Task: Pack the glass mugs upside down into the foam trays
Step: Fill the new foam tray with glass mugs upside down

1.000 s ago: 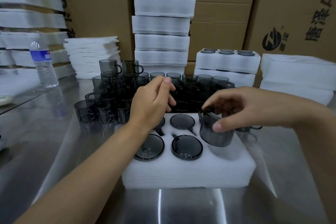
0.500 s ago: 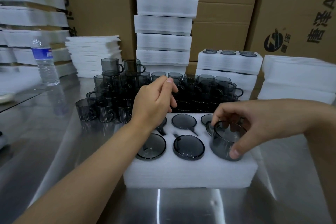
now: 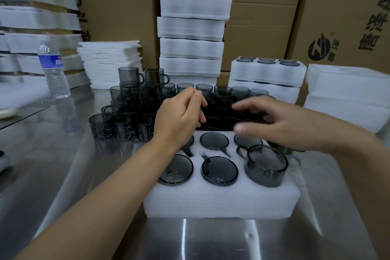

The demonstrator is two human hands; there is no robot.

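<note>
Toward the far-left corner of the worktop (image 3: 52,164) stood a water bottle (image 3: 53,72), well apart from the work, with stacks of spare foam (image 3: 38,19) behind it. Right of it, toward the far edge, the loose glass mugs (image 3: 126,120) were crowded upright, some stacked 2 high, within easy reach of either hand.

My left hand (image 3: 179,116) hovered between that crowd and the foam tray (image 3: 221,198). Its fingers (image 3: 196,96) were loosely curled and, as far as I could see, grasped nothing. It hid part of the tray's far-left pocket.

The tray lay by the middle of the worktop's near edge, square to me, so all 6 pockets were reachable. 5 seated mugs (image 3: 219,170) sat bases up, nearly flush with the foam. The 6th mug (image 3: 266,165), in the near-right pocket, was also upside down but stood well proud of the foam. I judged it only started into its pocket and in want of a push down. Nothing hung over it to block that.

My right hand (image 3: 274,120) was above the tray's far-right pocket and the loose mugs. It was blurred, with fingers spread and released, touching nothing I could make out. The crowd of mugs pressed close against the tray's far edge, leaving little room there.

At the far edge beyond stood filled trays (image 3: 268,74), stacked out of the way. A pile of foam sheets (image 3: 348,91) lay at the far-right corner, with cardboard boxes (image 3: 263,6) behind.
</note>
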